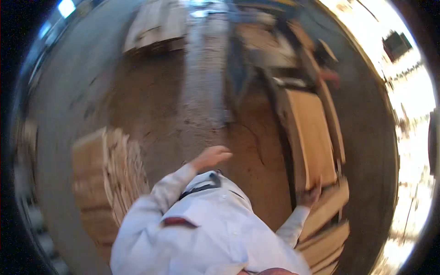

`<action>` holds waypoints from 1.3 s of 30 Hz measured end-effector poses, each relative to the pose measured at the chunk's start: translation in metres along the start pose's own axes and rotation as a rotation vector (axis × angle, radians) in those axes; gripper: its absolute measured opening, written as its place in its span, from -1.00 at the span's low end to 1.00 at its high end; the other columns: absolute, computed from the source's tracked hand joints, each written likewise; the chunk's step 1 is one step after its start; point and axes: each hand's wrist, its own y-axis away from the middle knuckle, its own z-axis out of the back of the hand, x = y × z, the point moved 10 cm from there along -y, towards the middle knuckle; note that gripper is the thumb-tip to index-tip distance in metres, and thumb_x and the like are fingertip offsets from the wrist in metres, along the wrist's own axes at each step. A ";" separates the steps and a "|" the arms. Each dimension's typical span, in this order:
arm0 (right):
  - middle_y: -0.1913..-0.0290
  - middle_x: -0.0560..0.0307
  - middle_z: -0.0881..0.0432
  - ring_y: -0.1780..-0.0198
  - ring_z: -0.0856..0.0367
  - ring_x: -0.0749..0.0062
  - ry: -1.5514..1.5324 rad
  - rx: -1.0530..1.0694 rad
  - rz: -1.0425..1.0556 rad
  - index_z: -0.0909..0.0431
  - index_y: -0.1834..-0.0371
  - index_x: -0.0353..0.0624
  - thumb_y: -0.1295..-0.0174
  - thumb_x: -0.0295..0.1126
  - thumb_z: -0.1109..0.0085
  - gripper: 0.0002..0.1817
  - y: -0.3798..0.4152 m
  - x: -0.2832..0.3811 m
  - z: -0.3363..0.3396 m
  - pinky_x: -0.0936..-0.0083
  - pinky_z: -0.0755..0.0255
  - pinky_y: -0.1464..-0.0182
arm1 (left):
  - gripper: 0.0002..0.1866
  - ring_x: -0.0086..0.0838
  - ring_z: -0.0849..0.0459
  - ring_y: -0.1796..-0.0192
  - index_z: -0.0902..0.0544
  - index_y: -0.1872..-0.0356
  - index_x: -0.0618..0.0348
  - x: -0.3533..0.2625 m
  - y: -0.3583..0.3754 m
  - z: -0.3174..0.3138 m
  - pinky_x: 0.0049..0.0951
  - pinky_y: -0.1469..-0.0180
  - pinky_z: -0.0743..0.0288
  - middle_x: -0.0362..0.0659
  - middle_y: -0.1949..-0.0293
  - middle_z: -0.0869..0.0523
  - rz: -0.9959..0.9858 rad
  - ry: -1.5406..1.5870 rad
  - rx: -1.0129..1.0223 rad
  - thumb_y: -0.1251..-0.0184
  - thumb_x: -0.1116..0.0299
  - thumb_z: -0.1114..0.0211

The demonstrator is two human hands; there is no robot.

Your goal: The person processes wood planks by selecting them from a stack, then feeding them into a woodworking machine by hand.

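My left hand is held in front of my waist, over the floor, holding nothing; its fingers are loosely stretched to the right. At my right side, my right hand is at the near end of a wide wooden board. One finger lies on the board's top face, and the rest of the hand is round the end, partly hidden. The board lies lengthwise on a dark machine bed or stand, with its far end by a machine. Motion blur softens the details.
Stacked boards stand on the left, and another stack is at the far left. More planks lie behind my right hand. A pale, dusty beam or strip runs ahead, with brown floor around it.
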 end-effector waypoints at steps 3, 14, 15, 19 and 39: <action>-0.46 -0.16 -0.33 -0.41 -0.35 -0.09 0.158 -0.038 0.198 -0.31 -0.51 -0.22 -0.38 0.07 -0.24 -0.22 0.006 -0.011 -0.013 -0.10 -0.31 -0.44 | -0.32 -0.11 -0.67 -0.22 -0.68 -0.18 0.31 -0.055 -0.027 -0.032 -0.15 -0.24 -0.53 0.10 -0.16 -0.73 -0.027 -0.006 0.220 -0.50 -0.21 -0.17; -0.31 0.02 -0.51 -0.31 -0.45 0.21 0.198 0.222 0.002 -0.53 -0.31 -0.25 -0.44 -0.22 -0.17 -0.54 0.090 -0.049 -0.167 0.25 -0.31 -0.43 | -0.11 -0.21 -0.61 -0.24 -0.53 -0.32 0.38 -0.096 -0.039 -0.028 -0.20 -0.27 -0.48 0.08 -0.21 -0.66 -0.043 0.704 0.103 -0.45 -0.38 -0.13; -0.30 0.02 -0.53 -0.31 -0.46 0.20 0.255 0.260 -0.014 -0.55 -0.29 -0.24 -0.43 -0.21 -0.18 -0.54 0.094 -0.062 -0.184 0.24 -0.30 -0.43 | -0.12 -0.23 -0.61 -0.21 -0.51 -0.35 0.35 -0.091 -0.028 -0.006 -0.23 -0.23 -0.48 0.05 -0.23 -0.65 -0.050 0.761 0.022 -0.43 -0.36 -0.17; -0.23 0.03 -0.60 -0.28 -0.51 0.15 0.476 0.514 -0.079 -0.59 -0.24 -0.23 -0.36 -0.18 -0.26 -0.53 0.116 -0.148 -0.273 0.16 -0.35 -0.41 | -0.23 -0.42 -0.72 0.15 -0.58 -0.29 0.30 -0.032 0.042 0.084 -0.43 0.24 -0.63 -0.08 -0.07 -0.71 -0.168 0.962 -0.427 -0.31 -0.18 -0.45; -0.14 0.02 -0.67 -0.09 -0.66 0.26 0.557 1.478 -1.271 -0.53 -0.21 -0.29 -0.41 -0.30 -0.26 -0.60 0.539 -0.707 -0.614 0.35 -0.56 -0.11 | -0.53 -0.46 -0.69 0.09 -0.68 -0.08 0.13 0.297 0.576 0.405 -0.40 0.11 -0.53 -0.20 0.08 -0.75 0.127 1.109 -1.835 -0.22 0.12 -0.49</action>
